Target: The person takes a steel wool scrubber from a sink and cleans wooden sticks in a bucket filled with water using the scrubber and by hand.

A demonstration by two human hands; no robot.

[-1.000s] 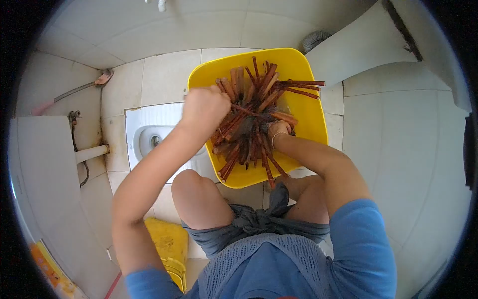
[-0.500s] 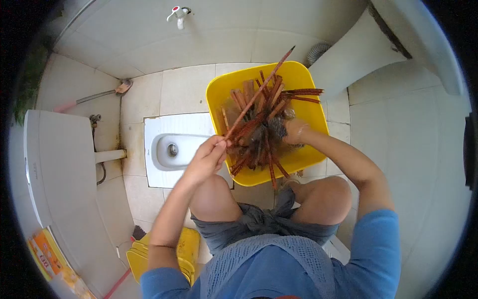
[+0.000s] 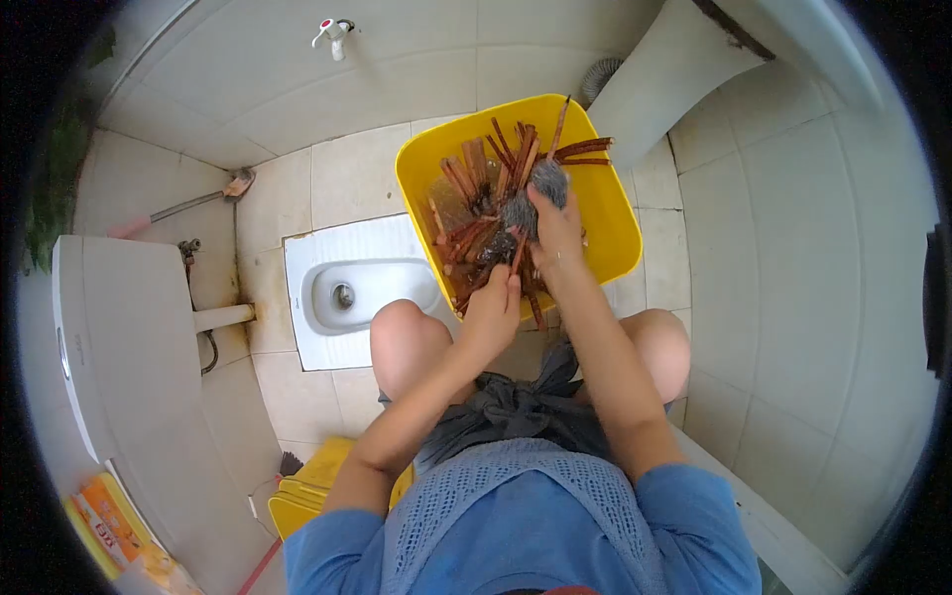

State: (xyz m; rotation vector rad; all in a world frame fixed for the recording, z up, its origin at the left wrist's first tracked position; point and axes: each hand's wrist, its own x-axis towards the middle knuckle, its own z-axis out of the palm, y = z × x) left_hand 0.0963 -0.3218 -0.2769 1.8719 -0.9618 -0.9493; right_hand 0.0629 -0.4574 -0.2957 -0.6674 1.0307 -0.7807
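Note:
A yellow tub (image 3: 617,223) holds water and many reddish-brown stalks (image 3: 461,178). My left hand (image 3: 493,307) is closed on the lower end of one long stalk (image 3: 559,127), over the tub's near side. The stalk slants up and away, its dark tip near the far rim. My right hand (image 3: 558,233) is wrapped round a grey steel-wool scrubber (image 3: 548,183), which lies against the stalk's middle and hides part of it.
A squat toilet (image 3: 342,296) lies left of the tub. A white appliance (image 3: 139,347) stands at the far left, and yellow containers (image 3: 312,486) are at the lower left. A tap (image 3: 334,38) juts from the wall, with a white pedestal (image 3: 664,74) at the upper right.
My left hand first rose with a long stalk, then moved right over the tub. My right hand has brought the scrubber up out of the pile onto that stalk.

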